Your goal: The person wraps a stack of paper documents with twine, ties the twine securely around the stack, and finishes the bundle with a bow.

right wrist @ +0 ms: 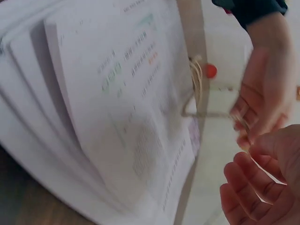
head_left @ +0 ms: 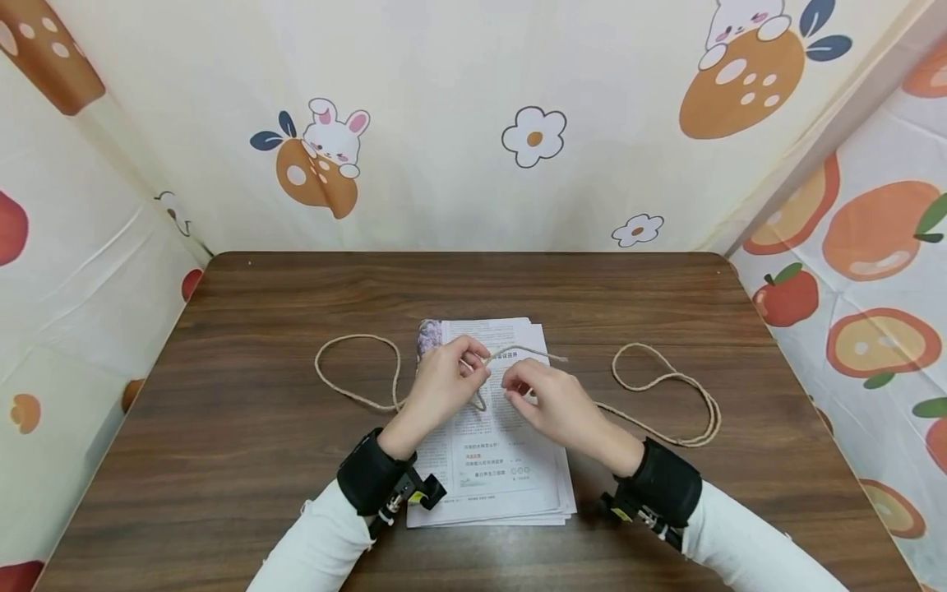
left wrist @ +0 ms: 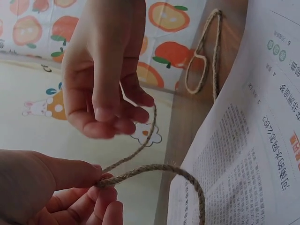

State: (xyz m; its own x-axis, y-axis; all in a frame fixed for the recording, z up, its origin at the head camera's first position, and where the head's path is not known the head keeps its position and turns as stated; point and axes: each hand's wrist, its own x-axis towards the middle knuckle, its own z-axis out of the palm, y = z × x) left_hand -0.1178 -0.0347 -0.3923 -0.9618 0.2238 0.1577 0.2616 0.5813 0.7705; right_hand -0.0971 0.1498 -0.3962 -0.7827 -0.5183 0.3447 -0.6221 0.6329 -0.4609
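Over a stack of printed papers [head_left: 510,460], my left hand [head_left: 447,378] pinches a thin tan rope [left wrist: 150,167] between thumb and fingertips. From that pinch one rope length curves down toward the page; a thinner-looking free end [head_left: 525,350] reaches right across the top of the sheets. My right hand [head_left: 558,407] hovers just right of the pinch, fingers loosely bent, and the rope end passes behind it in the head view. In the right wrist view the right hand [right wrist: 262,178] shows spread fingers close to the left hand [right wrist: 267,89], which is blurred.
Loose rope loops lie on the brown wooden table [head_left: 259,477], one left of the papers [head_left: 436,460] and one to the right. Patterned cloth [head_left: 444,82] hangs behind the table and at both sides. Each wrist wears a black strap [head_left: 370,473] with a small camera.
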